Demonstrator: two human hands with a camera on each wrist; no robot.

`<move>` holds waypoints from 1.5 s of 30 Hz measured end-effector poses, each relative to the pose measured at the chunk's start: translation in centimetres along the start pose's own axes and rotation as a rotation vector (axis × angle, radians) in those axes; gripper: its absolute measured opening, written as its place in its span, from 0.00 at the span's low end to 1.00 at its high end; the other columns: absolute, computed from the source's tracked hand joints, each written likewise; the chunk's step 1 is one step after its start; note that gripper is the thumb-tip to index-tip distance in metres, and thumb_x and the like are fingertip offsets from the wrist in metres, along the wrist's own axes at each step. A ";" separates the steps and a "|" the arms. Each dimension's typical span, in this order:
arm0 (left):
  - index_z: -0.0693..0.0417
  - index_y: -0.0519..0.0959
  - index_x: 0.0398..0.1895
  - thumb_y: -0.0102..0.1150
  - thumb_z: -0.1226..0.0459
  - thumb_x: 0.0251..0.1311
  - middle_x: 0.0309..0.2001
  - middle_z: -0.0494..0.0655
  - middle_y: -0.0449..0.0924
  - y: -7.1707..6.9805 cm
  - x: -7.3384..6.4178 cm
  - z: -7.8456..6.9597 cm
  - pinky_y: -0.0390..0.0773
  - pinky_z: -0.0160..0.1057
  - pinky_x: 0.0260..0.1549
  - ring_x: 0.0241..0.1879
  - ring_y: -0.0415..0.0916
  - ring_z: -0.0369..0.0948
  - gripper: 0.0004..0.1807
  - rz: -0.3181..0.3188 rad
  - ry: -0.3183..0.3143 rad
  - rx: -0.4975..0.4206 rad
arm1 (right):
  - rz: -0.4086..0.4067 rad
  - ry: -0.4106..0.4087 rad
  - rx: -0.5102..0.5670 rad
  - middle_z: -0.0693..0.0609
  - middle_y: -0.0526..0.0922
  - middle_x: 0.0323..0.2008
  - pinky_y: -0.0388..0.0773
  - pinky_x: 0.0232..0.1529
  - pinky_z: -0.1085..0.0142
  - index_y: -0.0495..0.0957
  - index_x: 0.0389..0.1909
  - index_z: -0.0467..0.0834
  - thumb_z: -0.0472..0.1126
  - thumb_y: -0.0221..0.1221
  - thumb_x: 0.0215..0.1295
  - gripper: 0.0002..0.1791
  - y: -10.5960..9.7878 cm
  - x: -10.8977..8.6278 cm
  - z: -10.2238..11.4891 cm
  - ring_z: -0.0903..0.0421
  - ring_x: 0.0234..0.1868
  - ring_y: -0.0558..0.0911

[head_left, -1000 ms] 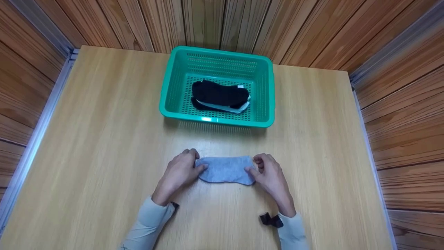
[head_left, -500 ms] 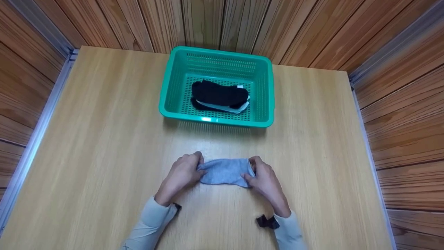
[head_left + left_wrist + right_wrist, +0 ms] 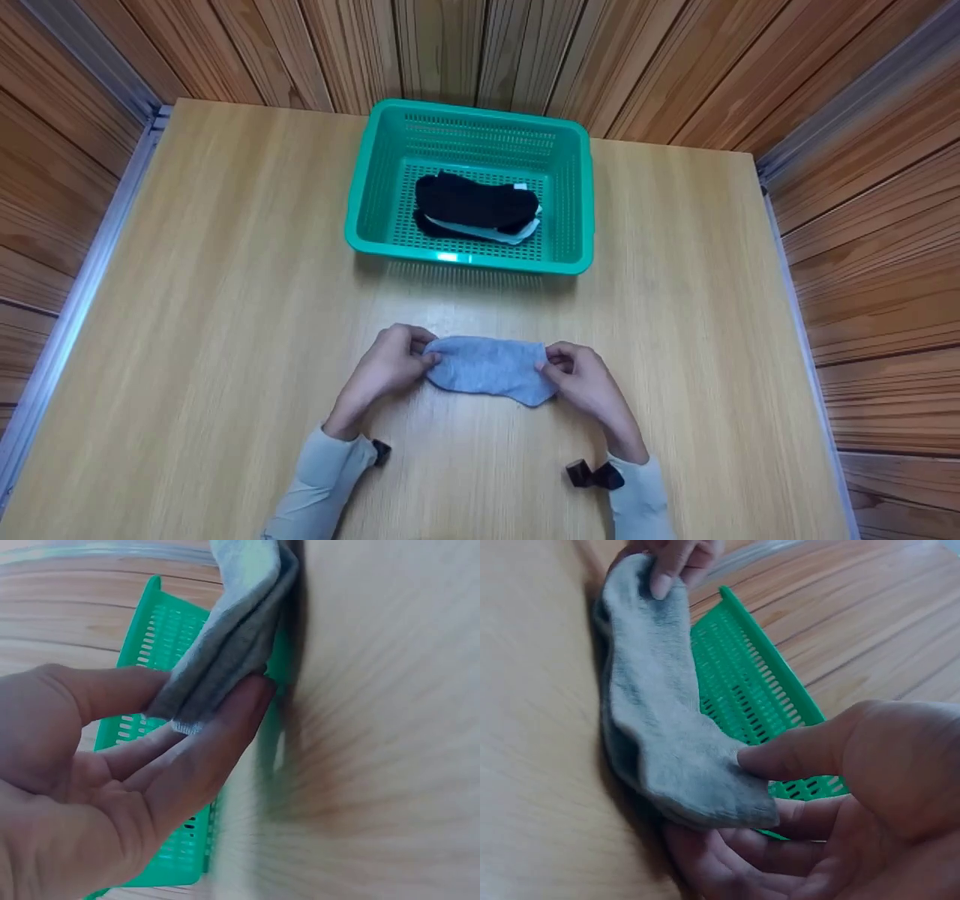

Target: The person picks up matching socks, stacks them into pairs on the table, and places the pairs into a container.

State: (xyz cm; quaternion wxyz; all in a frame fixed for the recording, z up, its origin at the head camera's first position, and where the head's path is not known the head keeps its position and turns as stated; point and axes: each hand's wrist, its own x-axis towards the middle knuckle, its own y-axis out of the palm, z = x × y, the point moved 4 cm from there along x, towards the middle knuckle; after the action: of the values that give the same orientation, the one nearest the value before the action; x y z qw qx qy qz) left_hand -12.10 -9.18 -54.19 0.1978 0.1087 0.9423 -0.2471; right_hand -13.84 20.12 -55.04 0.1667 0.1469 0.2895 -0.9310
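Observation:
A grey-blue sock (image 3: 487, 367) is stretched sideways between both hands, close above the table. At its left end the left hand (image 3: 390, 364) pinches it between thumb and fingers. The right hand (image 3: 589, 379) pinches the opposite end in the same way. Layered edges of the sock (image 3: 225, 645) show between the left thumb and fingers in the left wrist view. In the right wrist view, the right thumb presses on top of the sock (image 3: 660, 697) with the fingers underneath.
A green plastic basket (image 3: 469, 265) stands beyond the hands, near the wood-panelled back wall (image 3: 439, 52). Black socks (image 3: 476, 202) and a pale one (image 3: 517, 236) lie stacked in it. Wooden side walls border the table (image 3: 225, 300).
The right hand has shifted its hold at the right end and drawn slightly rightward. The sock's lower right corner now hangs a little lower. The basket has not moved.

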 end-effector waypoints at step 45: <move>0.57 0.88 0.50 0.65 0.69 0.68 0.47 0.52 0.89 -3.6 0.9 -1.9 0.86 0.38 0.44 0.41 0.85 0.42 0.10 0.054 0.075 -0.123 | -0.054 -0.053 0.111 0.42 0.88 0.45 0.81 0.39 0.72 0.87 0.49 0.39 0.36 0.72 0.64 0.13 -3.1 0.2 2.0 0.55 0.40 0.85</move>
State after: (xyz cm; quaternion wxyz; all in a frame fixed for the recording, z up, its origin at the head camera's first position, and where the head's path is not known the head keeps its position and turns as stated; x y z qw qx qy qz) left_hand -14.61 -11.15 -51.50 0.1753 0.1307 0.9592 -0.1793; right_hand -15.57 21.32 -52.00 0.1408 0.1234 0.2368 -0.9533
